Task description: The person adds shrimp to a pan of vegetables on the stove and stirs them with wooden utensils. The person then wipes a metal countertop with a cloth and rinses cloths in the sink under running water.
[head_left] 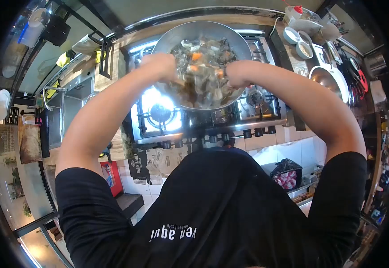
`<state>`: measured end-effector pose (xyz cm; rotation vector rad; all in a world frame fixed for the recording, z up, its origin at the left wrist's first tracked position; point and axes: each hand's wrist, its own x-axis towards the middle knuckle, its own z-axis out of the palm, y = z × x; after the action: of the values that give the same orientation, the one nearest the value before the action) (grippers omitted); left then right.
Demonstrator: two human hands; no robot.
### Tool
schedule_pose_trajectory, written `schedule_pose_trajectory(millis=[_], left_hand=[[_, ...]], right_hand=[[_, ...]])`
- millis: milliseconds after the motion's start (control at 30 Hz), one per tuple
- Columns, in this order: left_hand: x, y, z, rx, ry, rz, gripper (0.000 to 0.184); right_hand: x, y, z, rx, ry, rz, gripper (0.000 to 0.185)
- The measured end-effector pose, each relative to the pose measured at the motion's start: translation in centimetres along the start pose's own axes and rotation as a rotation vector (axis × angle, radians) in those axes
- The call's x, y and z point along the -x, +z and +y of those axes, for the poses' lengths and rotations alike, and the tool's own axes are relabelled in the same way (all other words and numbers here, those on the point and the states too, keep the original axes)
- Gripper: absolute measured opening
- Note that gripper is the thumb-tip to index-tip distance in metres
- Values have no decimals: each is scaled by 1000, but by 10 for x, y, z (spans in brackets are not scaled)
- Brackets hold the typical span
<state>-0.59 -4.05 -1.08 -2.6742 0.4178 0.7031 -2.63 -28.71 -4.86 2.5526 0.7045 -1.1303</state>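
A large, wide metal pan (167, 38) sits over the burners of the gas stove. In it lies a mix of food (199, 67) with dark strips, pale pieces and a few orange chunks, partly smeared by motion. Over the pan's left side is my left hand (162, 67), closed and blurred, a light-brown bit showing just below it. At the opposite side my right hand (239, 74) is curled down toward the food with its fingers closed. What either hand grips is hidden or too blurred to make out.
The steel gas stove (190, 129) has knobs along its front. To the left are a sink (76, 96) with a tap and a cutting board (30, 140). On the right counter stand white bowls (304, 50), a metal bowl (326, 80) and red-handled utensils (362, 80).
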Motion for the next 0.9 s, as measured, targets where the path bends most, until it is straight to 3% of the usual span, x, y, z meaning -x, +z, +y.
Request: schedule_pose_trajectory(millis=[167, 233, 367, 467, 533, 600, 700, 833, 900], left_hand=[[5, -24, -29, 127, -53, 204, 40], [7, -40, -42, -11, -49, 329, 34], [-6, -50, -56, -324, -16, 535, 17], [-11, -45, -38, -467, 23, 425, 16], [-27, -19, -30, -455, 38, 355, 18], [-22, -1, -20, -391, 189, 271, 17], [4, 1, 6, -292, 166, 120, 21], [11, -1, 12, -170, 137, 144, 31], [14, -7, 12, -25, 96, 70, 37]], right_hand=[[42, -14, 40, -103, 37, 146, 33], [60, -27, 49, -81, 37, 222, 33], [97, -59, 53, -157, 189, 122, 31], [84, -60, 40, -80, 286, 20, 24], [31, -31, 36, -40, 235, -26, 17], [15, -23, 2, 18, 125, -71, 12], [-5, -19, -20, 118, -1, -41, 16], [11, -13, -29, 235, -49, 9, 20], [23, -10, -26, 16, 54, 12, 27]])
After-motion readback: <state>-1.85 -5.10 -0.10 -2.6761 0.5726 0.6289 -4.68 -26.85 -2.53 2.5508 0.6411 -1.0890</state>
